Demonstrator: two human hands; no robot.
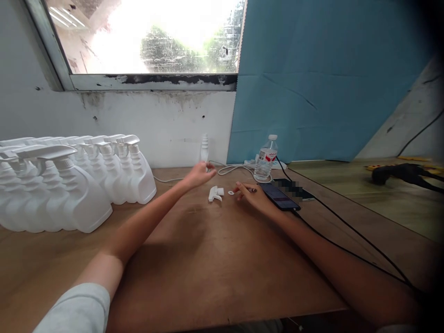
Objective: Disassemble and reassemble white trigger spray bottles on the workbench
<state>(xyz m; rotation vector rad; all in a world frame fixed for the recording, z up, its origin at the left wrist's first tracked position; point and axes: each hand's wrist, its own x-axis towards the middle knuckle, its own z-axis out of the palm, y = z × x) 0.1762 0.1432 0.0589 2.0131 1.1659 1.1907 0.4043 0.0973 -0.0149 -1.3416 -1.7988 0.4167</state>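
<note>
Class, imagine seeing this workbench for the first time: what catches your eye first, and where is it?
The rows of white bottles crowding the left of the table stand out first. Next come the bright window above and the blue sheet to its right. A white spray trigger lies between the left hand and the right hand.

R hand is nr wht ring (on tbl).
</note>
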